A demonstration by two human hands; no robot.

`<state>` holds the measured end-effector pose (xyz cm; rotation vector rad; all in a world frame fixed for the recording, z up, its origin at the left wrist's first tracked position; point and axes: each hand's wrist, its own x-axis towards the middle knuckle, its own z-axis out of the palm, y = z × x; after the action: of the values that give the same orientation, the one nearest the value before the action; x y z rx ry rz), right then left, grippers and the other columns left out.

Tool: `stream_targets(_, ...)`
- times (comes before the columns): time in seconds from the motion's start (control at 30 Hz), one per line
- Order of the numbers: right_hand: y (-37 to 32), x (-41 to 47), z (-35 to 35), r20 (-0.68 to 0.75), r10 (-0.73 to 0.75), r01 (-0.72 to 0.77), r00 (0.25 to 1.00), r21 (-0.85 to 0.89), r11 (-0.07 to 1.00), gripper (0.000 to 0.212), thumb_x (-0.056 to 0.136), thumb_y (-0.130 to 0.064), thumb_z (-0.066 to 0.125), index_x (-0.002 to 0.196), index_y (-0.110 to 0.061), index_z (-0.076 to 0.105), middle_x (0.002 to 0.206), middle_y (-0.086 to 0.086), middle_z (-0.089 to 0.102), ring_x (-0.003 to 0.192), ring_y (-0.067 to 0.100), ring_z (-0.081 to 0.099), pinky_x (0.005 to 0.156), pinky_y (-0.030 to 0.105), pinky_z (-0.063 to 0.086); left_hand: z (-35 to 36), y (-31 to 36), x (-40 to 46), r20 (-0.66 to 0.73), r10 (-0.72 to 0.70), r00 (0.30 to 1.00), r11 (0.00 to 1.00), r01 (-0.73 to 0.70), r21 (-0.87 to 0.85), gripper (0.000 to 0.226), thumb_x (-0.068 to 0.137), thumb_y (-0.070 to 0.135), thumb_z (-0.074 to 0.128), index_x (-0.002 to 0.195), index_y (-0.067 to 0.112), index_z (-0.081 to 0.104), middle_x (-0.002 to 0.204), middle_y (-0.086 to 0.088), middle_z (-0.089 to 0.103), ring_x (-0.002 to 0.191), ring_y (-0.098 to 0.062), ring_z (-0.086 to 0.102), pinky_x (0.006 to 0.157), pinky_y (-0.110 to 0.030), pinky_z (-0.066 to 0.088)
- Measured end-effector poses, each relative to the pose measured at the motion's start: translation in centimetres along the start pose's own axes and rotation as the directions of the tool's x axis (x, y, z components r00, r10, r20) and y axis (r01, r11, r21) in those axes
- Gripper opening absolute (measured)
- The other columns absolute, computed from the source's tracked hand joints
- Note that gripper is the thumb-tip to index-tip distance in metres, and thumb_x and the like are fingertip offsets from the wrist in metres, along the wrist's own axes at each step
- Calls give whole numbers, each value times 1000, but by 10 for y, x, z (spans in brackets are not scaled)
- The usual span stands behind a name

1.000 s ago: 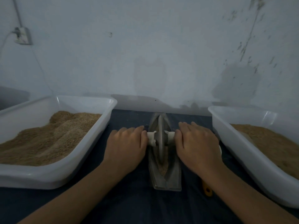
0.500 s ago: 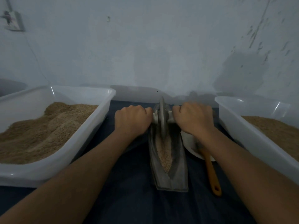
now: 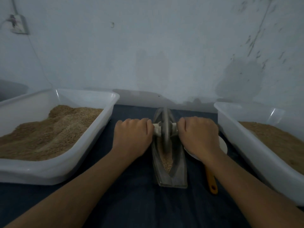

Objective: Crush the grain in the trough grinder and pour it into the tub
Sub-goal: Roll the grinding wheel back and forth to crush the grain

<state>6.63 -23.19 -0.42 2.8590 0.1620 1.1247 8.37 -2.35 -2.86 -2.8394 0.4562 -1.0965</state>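
A grey metal trough grinder (image 3: pixel 178 171) lies lengthwise on the dark cloth in the middle. Its grinding wheel (image 3: pixel 165 129) stands upright in the groove, toward the far end. Brown grain (image 3: pixel 167 161) lies in the near part of the groove. My left hand (image 3: pixel 133 135) grips the pale axle on the wheel's left side. My right hand (image 3: pixel 198 134) grips the axle on its right side. A white tub (image 3: pixel 92 135) heaped with brown grain stands at the left, and another white tub (image 3: pixel 243 140) with grain stands at the right.
A white scoop (image 3: pixel 222 144) with an orange handle (image 3: pixel 211 181) lies between the grinder and the right tub, partly under my right wrist. A pale wall rises just behind the table. A wall socket (image 3: pixel 17 24) with a cable hangs at the upper left.
The wheel rolled from the groove's middle to the far end, then came back a little toward me. Both hands stayed on the axle. More grain shows in the near groove.
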Motion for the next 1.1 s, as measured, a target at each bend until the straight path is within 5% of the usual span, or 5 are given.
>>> stream_targets(0.27, 1, -42, -21, -27, 17, -13, 999, 138, 990, 50, 105, -38, 34, 134, -16, 68, 128, 2, 72, 123, 25, 65, 101, 42, 51, -18, 3, -32, -107, -82, 991, 968, 54, -244, 51, 106, 38, 29, 132, 21, 70, 97, 3, 77, 79, -22, 66, 71, -38, 47)
stream_targets(0.43, 4, -25, -6, -104, 25, -13, 994, 114, 993, 44, 103, -34, 36, 91, -20, 76, 80, -2, 73, 73, 23, 69, 61, 31, 46, -8, 0, -16, -64, -91, 994, 980, 77, -186, 53, 103, 38, 23, 115, 26, 73, 88, 3, 75, 70, -22, 62, 66, -37, 45)
stream_targets(0.53, 7, 3, 12, 34, 44, -44, 998, -5, 999, 51, 101, -33, 23, 58, -22, 47, 53, -8, 45, 45, 15, 40, 48, 29, 20, 1, 1, 12, 28, -14, 1000, 999, 13, 37, 31, 99, 29, 28, 79, 24, 51, 70, 4, 56, 57, -21, 41, 58, -33, 28)
stream_targets(0.8, 24, 49, 39, 437, 159, -189, 886, 26, 982, 44, 103, -37, 20, 81, -17, 52, 76, 1, 48, 65, 19, 40, 56, 31, 21, 11, 1, 70, 196, -10, 980, 998, -1, 57, 27, 94, 26, 22, 79, 23, 44, 67, 3, 35, 57, -17, 33, 60, -34, 32)
stream_targets(1.1, 6, -7, -12, 136, -11, 5, 991, 47, 999, 47, 107, -35, 24, 98, -21, 68, 86, -4, 69, 75, 20, 63, 68, 38, 53, -9, -4, -10, 37, -21, 999, 994, 25, -106, 53, 99, 39, 12, 104, 28, 63, 93, 5, 72, 68, -22, 58, 60, -34, 36)
